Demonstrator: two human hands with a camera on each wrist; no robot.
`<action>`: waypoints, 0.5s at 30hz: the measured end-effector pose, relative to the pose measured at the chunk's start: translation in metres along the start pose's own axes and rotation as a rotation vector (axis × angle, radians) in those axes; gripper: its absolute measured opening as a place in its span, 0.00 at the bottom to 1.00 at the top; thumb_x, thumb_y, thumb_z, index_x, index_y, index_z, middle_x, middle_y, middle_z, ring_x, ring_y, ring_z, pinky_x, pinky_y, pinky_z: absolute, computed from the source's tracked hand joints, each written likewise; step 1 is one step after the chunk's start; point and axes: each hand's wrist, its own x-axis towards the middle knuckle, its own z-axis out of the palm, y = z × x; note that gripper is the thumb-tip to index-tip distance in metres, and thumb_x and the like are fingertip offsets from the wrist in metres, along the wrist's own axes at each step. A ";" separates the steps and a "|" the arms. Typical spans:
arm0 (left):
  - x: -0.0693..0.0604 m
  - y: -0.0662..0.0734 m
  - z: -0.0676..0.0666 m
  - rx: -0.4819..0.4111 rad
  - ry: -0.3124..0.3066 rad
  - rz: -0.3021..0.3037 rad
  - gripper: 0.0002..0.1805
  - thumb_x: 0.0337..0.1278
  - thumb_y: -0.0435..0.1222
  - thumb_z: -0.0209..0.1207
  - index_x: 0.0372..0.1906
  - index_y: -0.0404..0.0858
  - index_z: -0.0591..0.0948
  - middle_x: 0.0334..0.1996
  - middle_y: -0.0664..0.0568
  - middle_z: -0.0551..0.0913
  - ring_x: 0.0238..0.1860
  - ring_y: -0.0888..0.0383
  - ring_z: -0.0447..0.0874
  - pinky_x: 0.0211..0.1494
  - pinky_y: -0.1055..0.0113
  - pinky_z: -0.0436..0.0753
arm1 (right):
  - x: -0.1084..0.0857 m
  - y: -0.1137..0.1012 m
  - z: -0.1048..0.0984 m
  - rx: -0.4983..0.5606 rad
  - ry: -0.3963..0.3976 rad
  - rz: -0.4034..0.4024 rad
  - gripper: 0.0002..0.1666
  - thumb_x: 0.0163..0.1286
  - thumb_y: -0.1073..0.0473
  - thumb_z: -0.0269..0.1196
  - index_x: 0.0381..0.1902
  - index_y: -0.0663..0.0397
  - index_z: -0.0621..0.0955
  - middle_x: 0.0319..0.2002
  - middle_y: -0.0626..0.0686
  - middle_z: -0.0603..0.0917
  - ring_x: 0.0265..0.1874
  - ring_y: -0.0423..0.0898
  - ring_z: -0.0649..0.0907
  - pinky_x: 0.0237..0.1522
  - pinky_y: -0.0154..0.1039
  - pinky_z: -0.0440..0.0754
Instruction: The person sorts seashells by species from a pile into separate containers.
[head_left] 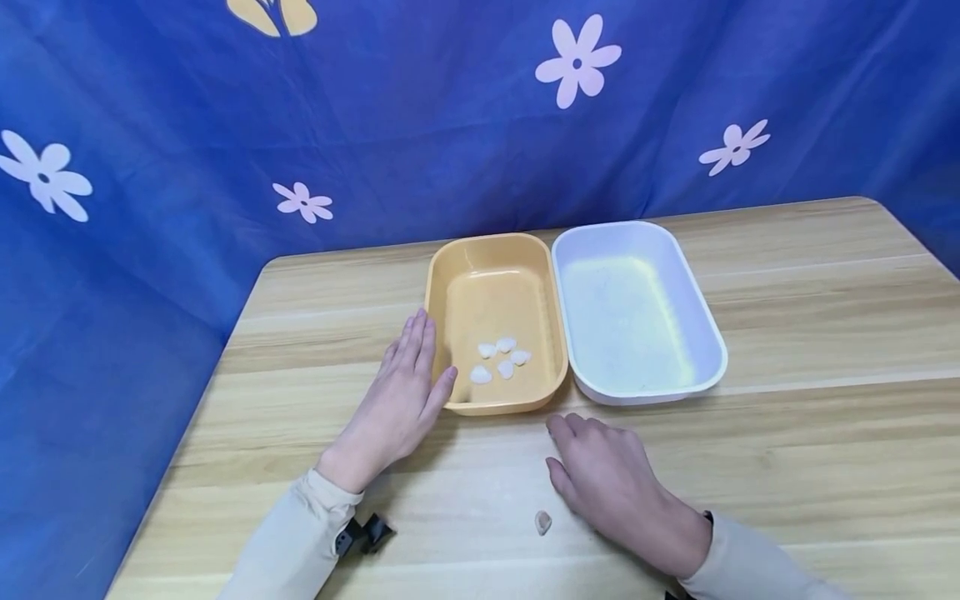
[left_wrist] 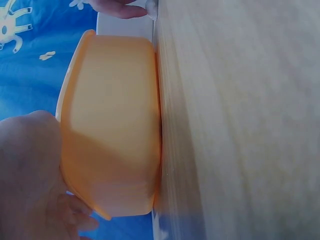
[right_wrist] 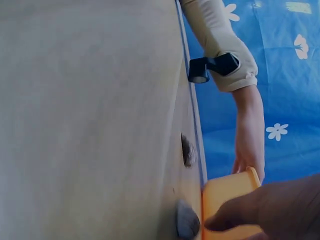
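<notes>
My left hand [head_left: 397, 396] lies along the left side of an orange-tan tray [head_left: 491, 254], fingers straight and touching its rim. Several small white seashells [head_left: 506, 368] lie in the near half of that tray. In front of the trays, my right hand [head_left: 611, 479] is low over the table with its fingers bent downward. Close to its thumb is a greyish seashell [right_wrist: 187, 220], seen in the right wrist view; the hand hides it from the head view. A brownish ridged seashell [head_left: 543, 522] rests on the table left of the right hand.
A white tray [head_left: 626, 312] stands against the right side of the orange-tan one. The wooden table [head_left: 810, 350] backs onto a blue curtain [head_left: 420, 125] with flower prints. A black wrist camera [head_left: 363, 533] is strapped below the left hand.
</notes>
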 end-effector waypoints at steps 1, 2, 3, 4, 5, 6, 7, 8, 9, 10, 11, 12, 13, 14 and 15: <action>0.000 0.000 0.000 -0.002 -0.003 -0.002 0.39 0.76 0.51 0.33 0.74 0.24 0.43 0.75 0.34 0.38 0.76 0.42 0.36 0.74 0.44 0.48 | -0.001 0.000 0.001 -0.014 0.014 -0.005 0.14 0.52 0.58 0.70 0.30 0.56 0.76 0.21 0.46 0.74 0.18 0.43 0.76 0.11 0.34 0.65; 0.000 0.000 0.000 -0.006 -0.003 -0.004 0.39 0.76 0.51 0.33 0.74 0.24 0.43 0.75 0.34 0.38 0.76 0.42 0.36 0.74 0.44 0.48 | -0.001 0.000 0.002 -0.028 0.029 -0.009 0.15 0.52 0.58 0.70 0.32 0.58 0.77 0.22 0.47 0.74 0.19 0.43 0.75 0.11 0.33 0.65; 0.000 0.001 0.000 -0.010 -0.005 -0.006 0.39 0.76 0.51 0.33 0.74 0.24 0.43 0.75 0.35 0.37 0.76 0.42 0.35 0.74 0.44 0.47 | -0.001 0.000 0.003 -0.041 0.044 -0.012 0.16 0.52 0.58 0.70 0.34 0.59 0.78 0.23 0.48 0.75 0.19 0.43 0.75 0.11 0.33 0.65; 0.000 0.001 0.000 -0.013 -0.006 -0.008 0.39 0.76 0.51 0.33 0.74 0.25 0.43 0.76 0.35 0.37 0.76 0.42 0.35 0.74 0.44 0.47 | -0.001 0.000 0.003 -0.049 0.055 -0.009 0.17 0.52 0.57 0.71 0.35 0.60 0.79 0.24 0.48 0.76 0.20 0.43 0.75 0.11 0.33 0.65; 0.000 0.001 0.000 -0.015 -0.006 -0.009 0.39 0.76 0.51 0.33 0.74 0.25 0.43 0.76 0.35 0.37 0.76 0.42 0.36 0.74 0.43 0.47 | -0.002 -0.001 0.004 -0.058 0.065 -0.004 0.18 0.52 0.57 0.71 0.37 0.61 0.79 0.25 0.49 0.76 0.20 0.44 0.75 0.11 0.32 0.65; 0.000 0.001 0.000 -0.018 -0.006 -0.012 0.39 0.76 0.51 0.33 0.74 0.25 0.43 0.76 0.35 0.38 0.76 0.42 0.36 0.74 0.43 0.47 | -0.002 -0.001 0.005 -0.070 0.073 0.000 0.19 0.51 0.57 0.71 0.37 0.62 0.79 0.25 0.50 0.76 0.20 0.44 0.75 0.11 0.32 0.64; 0.000 0.001 0.000 -0.019 -0.006 -0.014 0.39 0.76 0.52 0.33 0.74 0.25 0.43 0.76 0.36 0.38 0.76 0.42 0.36 0.74 0.43 0.47 | -0.002 -0.001 0.006 -0.083 0.080 0.005 0.19 0.51 0.57 0.71 0.37 0.62 0.80 0.25 0.50 0.76 0.20 0.44 0.75 0.11 0.32 0.64; 0.000 0.001 0.000 -0.021 -0.006 -0.015 0.39 0.76 0.52 0.33 0.74 0.25 0.44 0.76 0.36 0.38 0.76 0.41 0.36 0.74 0.43 0.47 | -0.002 -0.001 0.007 -0.097 0.086 0.010 0.20 0.50 0.56 0.72 0.37 0.63 0.80 0.25 0.50 0.76 0.20 0.44 0.75 0.11 0.32 0.64; 0.000 0.001 0.000 -0.021 -0.008 -0.017 0.39 0.76 0.52 0.33 0.74 0.25 0.43 0.76 0.36 0.38 0.76 0.42 0.36 0.74 0.43 0.47 | -0.003 -0.001 0.007 -0.114 0.092 0.014 0.20 0.50 0.56 0.72 0.35 0.62 0.80 0.24 0.50 0.75 0.19 0.44 0.74 0.11 0.33 0.64; 0.000 0.001 0.000 -0.021 -0.008 -0.017 0.39 0.76 0.52 0.33 0.74 0.25 0.44 0.76 0.36 0.38 0.76 0.42 0.36 0.74 0.43 0.47 | -0.003 -0.001 0.008 -0.130 0.097 0.016 0.19 0.49 0.55 0.72 0.34 0.62 0.79 0.24 0.50 0.75 0.19 0.44 0.74 0.11 0.33 0.64; -0.001 0.001 0.000 -0.021 -0.008 -0.017 0.39 0.76 0.52 0.33 0.74 0.25 0.43 0.76 0.36 0.38 0.76 0.42 0.36 0.74 0.43 0.47 | -0.004 -0.001 0.009 -0.146 0.101 0.017 0.19 0.48 0.54 0.73 0.33 0.61 0.79 0.23 0.50 0.74 0.19 0.44 0.74 0.11 0.33 0.64; -0.001 0.001 0.000 -0.020 -0.008 -0.016 0.39 0.76 0.52 0.33 0.74 0.25 0.43 0.76 0.35 0.38 0.76 0.42 0.36 0.74 0.43 0.48 | -0.004 -0.002 0.010 -0.161 0.104 0.018 0.19 0.48 0.54 0.73 0.32 0.61 0.79 0.23 0.50 0.74 0.19 0.45 0.74 0.11 0.33 0.64; -0.001 0.000 0.001 -0.020 -0.006 -0.014 0.39 0.76 0.52 0.33 0.74 0.25 0.43 0.76 0.35 0.38 0.76 0.42 0.36 0.74 0.43 0.48 | -0.004 -0.002 0.010 -0.169 0.106 0.019 0.19 0.48 0.54 0.73 0.31 0.61 0.79 0.23 0.50 0.74 0.19 0.45 0.74 0.11 0.33 0.65; -0.001 0.000 0.001 -0.020 -0.006 -0.014 0.39 0.76 0.51 0.33 0.74 0.25 0.43 0.76 0.35 0.38 0.76 0.42 0.36 0.74 0.43 0.48 | -0.005 -0.002 0.011 -0.171 0.106 0.020 0.19 0.48 0.53 0.73 0.31 0.60 0.79 0.23 0.50 0.74 0.19 0.44 0.74 0.11 0.33 0.65; -0.002 0.000 0.001 -0.019 -0.004 -0.014 0.39 0.76 0.51 0.33 0.74 0.25 0.44 0.76 0.35 0.38 0.76 0.42 0.36 0.74 0.42 0.49 | -0.005 -0.003 0.011 -0.171 0.103 0.021 0.19 0.48 0.53 0.73 0.30 0.60 0.79 0.24 0.50 0.74 0.19 0.44 0.74 0.11 0.33 0.65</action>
